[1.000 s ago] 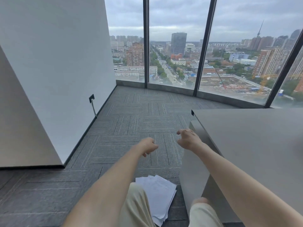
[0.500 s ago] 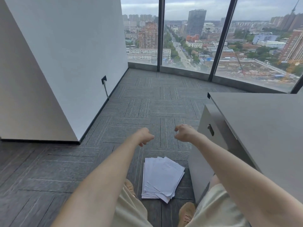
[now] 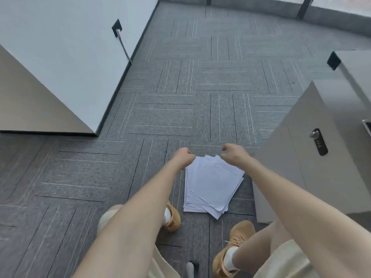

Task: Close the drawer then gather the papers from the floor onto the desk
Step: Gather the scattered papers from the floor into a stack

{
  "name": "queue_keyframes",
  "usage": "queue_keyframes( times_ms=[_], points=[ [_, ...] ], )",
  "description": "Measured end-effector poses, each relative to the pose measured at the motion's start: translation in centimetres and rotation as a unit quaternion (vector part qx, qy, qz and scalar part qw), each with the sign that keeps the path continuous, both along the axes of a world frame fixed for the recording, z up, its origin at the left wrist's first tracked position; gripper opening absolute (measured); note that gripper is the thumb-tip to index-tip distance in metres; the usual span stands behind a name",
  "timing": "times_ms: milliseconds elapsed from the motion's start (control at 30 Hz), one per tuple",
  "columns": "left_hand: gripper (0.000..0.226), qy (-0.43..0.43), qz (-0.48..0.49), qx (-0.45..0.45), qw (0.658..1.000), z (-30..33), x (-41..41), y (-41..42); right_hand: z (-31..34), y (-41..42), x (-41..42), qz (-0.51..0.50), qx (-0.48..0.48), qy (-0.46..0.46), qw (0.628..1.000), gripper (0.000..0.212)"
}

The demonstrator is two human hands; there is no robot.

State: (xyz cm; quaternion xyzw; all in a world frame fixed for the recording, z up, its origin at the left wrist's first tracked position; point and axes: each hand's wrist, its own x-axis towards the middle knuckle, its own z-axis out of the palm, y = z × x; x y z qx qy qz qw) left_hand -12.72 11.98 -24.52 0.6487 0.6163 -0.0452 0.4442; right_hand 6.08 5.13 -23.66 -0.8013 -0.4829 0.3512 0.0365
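Note:
A loose stack of white printed papers [image 3: 210, 183] lies fanned on the grey carpet just ahead of my feet. My left hand [image 3: 183, 158] hovers over the stack's far left corner, fingers curled, holding nothing. My right hand [image 3: 232, 153] is over the far right corner, fingers bent and slightly apart, also with nothing in it. To the right stands the grey drawer cabinet [image 3: 301, 157] with a black combination lock [image 3: 319, 144]; its front looks flush. The grey desk top [image 3: 359, 65] shows at the right edge.
A white wall [image 3: 70, 47] with a black socket [image 3: 117, 27] and a hanging cable runs along the left. A beige panel [image 3: 30, 101] stands at the left. My tan shoes [image 3: 234, 247] are planted just behind the papers. Windows line the far edge.
My view has tipped down from the windows to the floor. Both hands have dropped lower and now hover over the far edge of the paper stack.

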Motion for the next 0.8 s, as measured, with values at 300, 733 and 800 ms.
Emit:
queue_keyframes(
  times_ms=[300,733,800],
  points=[
    [0.021,0.019,0.066,-0.071,0.995,-15.5,0.8,3.9,-15.2,2.7,1.5,-0.041,-0.076,0.021,0.996,0.039],
    [0.026,-0.013,0.176,-0.162,0.971,-34.0,1.5,6.2,-35.6,1.4,1.8,-0.143,-0.188,0.058,0.97,0.051],
    [0.052,-0.043,0.238,-0.168,0.956,-36.3,1.4,6.6,-37.6,1.2,2.2,-0.205,-0.207,0.044,0.956,0.057]
  ],
)
